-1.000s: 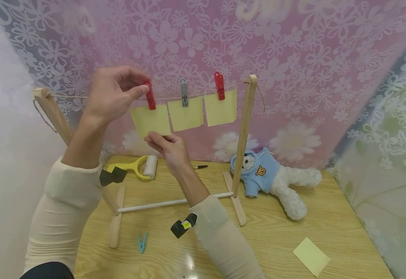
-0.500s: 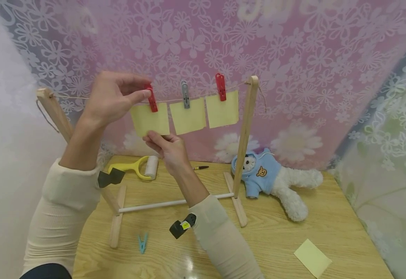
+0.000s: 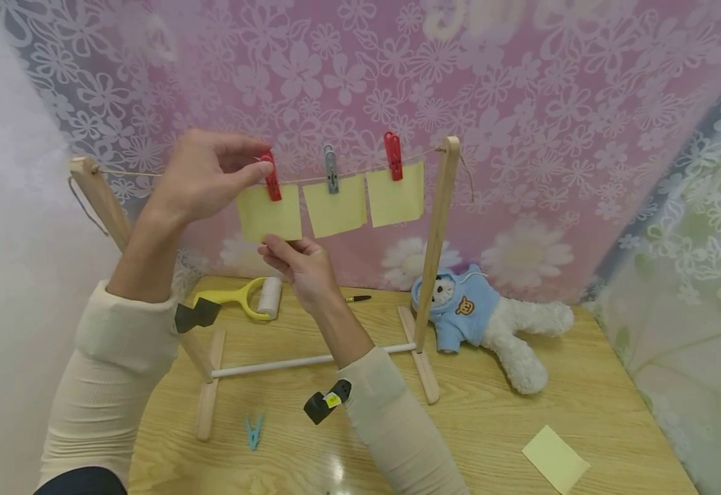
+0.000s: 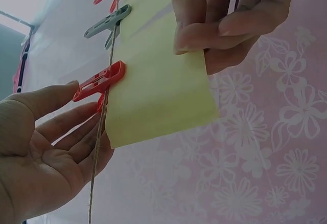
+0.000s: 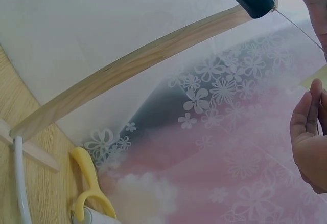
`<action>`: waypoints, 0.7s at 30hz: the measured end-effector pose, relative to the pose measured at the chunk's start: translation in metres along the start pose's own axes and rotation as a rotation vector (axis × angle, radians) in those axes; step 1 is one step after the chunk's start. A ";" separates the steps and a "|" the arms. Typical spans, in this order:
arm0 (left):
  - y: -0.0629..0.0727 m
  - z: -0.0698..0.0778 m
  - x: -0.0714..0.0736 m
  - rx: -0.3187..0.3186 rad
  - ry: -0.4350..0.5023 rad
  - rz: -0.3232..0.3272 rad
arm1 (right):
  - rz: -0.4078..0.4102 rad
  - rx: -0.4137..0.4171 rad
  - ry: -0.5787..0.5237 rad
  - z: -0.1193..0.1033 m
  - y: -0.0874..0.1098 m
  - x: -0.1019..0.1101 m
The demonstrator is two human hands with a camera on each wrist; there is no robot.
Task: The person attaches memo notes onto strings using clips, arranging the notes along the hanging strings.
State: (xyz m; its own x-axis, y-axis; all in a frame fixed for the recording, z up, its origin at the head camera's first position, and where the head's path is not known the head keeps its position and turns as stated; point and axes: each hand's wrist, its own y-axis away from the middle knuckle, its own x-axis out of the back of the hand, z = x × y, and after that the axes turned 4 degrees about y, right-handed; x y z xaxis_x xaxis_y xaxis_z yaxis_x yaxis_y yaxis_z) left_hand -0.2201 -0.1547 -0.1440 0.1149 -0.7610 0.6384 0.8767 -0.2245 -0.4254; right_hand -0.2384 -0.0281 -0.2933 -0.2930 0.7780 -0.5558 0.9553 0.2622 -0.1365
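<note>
A pink, flowered backdrop (image 3: 521, 103) rises behind a wood-grain table (image 3: 478, 440), where a wooden frame (image 3: 437, 240) carries a string (image 4: 97, 152). The person's left hand (image 3: 198, 175) pinches a red clip (image 3: 273, 184) between thumb and fingers; the clip's tip lies over the top of a yellow note (image 3: 270, 218) at the string. The right hand (image 3: 306, 273) holds that note's bottom edge between thumb and fingers. Beside it, with narrow gaps, hang a middle note (image 3: 338, 212) under a grey clip (image 3: 331, 172) and an end note (image 3: 397, 203) under a second red clip (image 3: 394, 158). Compared with a second ago, both hands keep their holds, but the yellow note's right side stands more upright. That suggests its hang is being straightened, with neither hand letting go yet. On the table, a blue clip (image 3: 253, 434) and a loose note (image 3: 556, 459) lie towards the front; a yellow-handled roller (image 3: 224, 295), a pen (image 3: 358, 298) and a stuffed toy (image 3: 478, 313) lie farther back.
</note>
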 end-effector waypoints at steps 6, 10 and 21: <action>-0.001 0.001 -0.001 0.012 0.004 0.007 | -0.007 -0.029 0.042 0.000 0.001 0.003; -0.002 0.001 -0.002 0.013 0.002 0.009 | -0.027 -0.053 0.087 0.002 0.003 0.007; 0.003 0.000 -0.010 -0.072 0.083 0.214 | -0.140 -0.019 0.398 0.022 0.020 0.040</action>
State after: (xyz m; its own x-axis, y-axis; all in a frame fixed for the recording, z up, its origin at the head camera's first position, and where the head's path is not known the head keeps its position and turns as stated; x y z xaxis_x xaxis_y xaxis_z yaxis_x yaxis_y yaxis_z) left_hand -0.2186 -0.1481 -0.1519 0.2530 -0.8426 0.4753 0.8009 -0.0932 -0.5915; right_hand -0.2303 -0.0044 -0.3366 -0.4161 0.8928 -0.1726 0.9053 0.3889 -0.1709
